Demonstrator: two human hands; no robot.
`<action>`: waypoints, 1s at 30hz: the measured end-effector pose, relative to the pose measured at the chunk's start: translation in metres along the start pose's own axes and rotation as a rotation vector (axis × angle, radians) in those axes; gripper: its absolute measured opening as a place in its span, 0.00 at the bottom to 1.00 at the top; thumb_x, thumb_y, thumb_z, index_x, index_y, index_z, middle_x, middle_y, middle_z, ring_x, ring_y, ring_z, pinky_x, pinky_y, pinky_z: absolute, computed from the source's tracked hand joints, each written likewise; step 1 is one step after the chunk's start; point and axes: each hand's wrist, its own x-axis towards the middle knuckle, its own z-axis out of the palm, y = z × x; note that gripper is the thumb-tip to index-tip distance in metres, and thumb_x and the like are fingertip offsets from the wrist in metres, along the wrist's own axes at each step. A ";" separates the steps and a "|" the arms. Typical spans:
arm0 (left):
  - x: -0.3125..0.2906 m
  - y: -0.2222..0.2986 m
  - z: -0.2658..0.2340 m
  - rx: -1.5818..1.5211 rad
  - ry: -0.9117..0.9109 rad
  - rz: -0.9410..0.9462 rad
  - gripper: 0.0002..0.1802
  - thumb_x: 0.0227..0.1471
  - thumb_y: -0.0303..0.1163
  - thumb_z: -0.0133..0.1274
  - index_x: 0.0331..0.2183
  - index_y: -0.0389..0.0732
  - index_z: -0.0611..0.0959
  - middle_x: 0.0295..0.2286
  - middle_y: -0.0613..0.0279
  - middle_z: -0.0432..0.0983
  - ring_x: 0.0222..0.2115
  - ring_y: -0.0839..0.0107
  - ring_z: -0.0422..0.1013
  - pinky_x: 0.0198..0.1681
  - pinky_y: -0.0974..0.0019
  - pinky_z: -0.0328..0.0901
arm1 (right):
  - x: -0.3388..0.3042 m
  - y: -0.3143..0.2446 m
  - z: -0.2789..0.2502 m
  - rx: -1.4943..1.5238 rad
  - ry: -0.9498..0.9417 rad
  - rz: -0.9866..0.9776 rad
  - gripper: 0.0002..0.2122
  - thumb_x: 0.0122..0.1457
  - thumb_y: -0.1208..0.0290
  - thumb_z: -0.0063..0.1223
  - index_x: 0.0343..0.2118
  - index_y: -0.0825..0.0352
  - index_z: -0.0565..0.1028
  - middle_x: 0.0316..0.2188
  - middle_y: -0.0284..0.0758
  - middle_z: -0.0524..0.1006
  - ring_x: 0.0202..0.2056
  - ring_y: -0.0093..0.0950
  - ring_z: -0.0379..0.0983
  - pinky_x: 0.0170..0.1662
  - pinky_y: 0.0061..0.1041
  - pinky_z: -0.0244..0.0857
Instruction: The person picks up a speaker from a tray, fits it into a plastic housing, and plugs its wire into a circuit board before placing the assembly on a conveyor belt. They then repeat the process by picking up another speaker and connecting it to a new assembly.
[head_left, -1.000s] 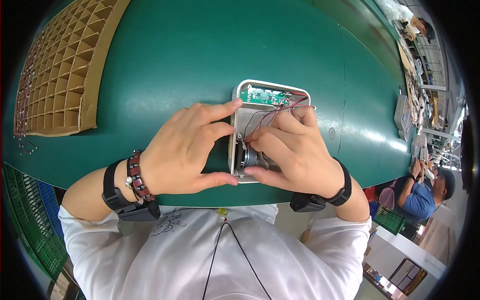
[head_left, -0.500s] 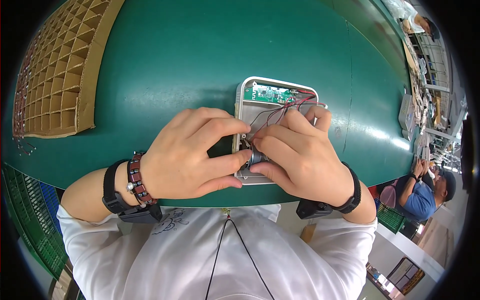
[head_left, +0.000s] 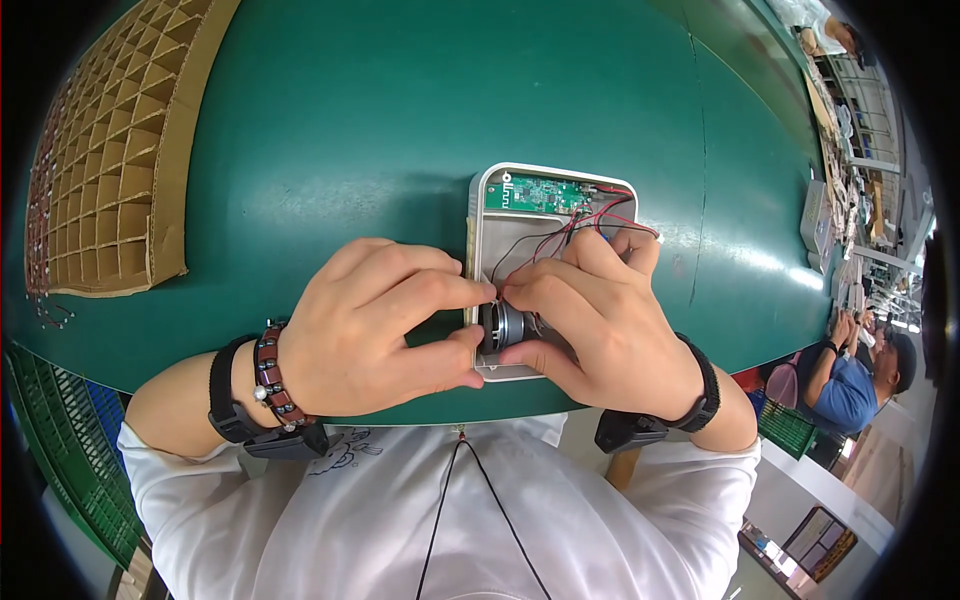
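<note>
A light grey open casing point(head_left: 474, 230) lies on the green table in front of me. Inside it are a green circuit board point(head_left: 540, 195) along the far wall and a small round speaker point(head_left: 504, 326) with a dark and silver body in the near left corner. Red and black wires point(head_left: 570, 222) loop from the board. My right hand point(head_left: 605, 315) reaches in with thumb and fingers bent around the speaker. My left hand point(head_left: 375, 330) holds the casing's left wall, its thumb at the near edge and a fingertip reaching inside beside the speaker.
A cardboard box with dividers point(head_left: 120, 190) stands at the far left, a bunch of small wired parts along its outer side. Green plastic crates point(head_left: 75, 450) are below the table at left. Two other people work at the right, one in a blue shirt point(head_left: 840, 388).
My left fingers have drawn back from the speaker toward the casing's left wall, so more of the speaker shows. My right hand stays around it.
</note>
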 end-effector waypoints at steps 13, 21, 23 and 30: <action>0.000 0.002 0.001 -0.012 0.019 -0.039 0.18 0.36 0.49 0.63 0.27 0.48 0.80 0.36 0.67 0.75 0.36 0.64 0.69 0.32 0.62 0.62 | 0.001 -0.003 0.001 -0.009 -0.010 0.019 0.17 0.39 0.60 0.65 0.31 0.62 0.74 0.34 0.26 0.76 0.31 0.28 0.62 0.38 0.34 0.44; 0.003 0.003 0.001 0.021 0.022 -0.064 0.12 0.33 0.40 0.63 0.24 0.51 0.80 0.34 0.70 0.73 0.35 0.68 0.69 0.31 0.66 0.63 | 0.000 -0.005 0.005 -0.023 0.011 0.042 0.17 0.39 0.59 0.65 0.30 0.61 0.74 0.33 0.26 0.75 0.31 0.28 0.62 0.38 0.34 0.44; 0.003 0.005 0.002 0.028 0.018 -0.068 0.11 0.33 0.39 0.63 0.24 0.51 0.80 0.33 0.70 0.72 0.35 0.68 0.68 0.32 0.66 0.63 | -0.001 -0.006 0.006 -0.029 0.018 0.043 0.17 0.39 0.59 0.64 0.30 0.61 0.74 0.32 0.26 0.75 0.31 0.28 0.62 0.38 0.34 0.44; 0.001 0.000 -0.004 -0.100 -0.152 -0.169 0.18 0.36 0.48 0.63 0.31 0.51 0.81 0.25 0.66 0.63 0.27 0.65 0.61 0.32 0.63 0.58 | 0.001 -0.001 0.005 -0.029 0.013 0.021 0.17 0.40 0.57 0.63 0.30 0.61 0.73 0.33 0.24 0.75 0.31 0.29 0.61 0.39 0.32 0.45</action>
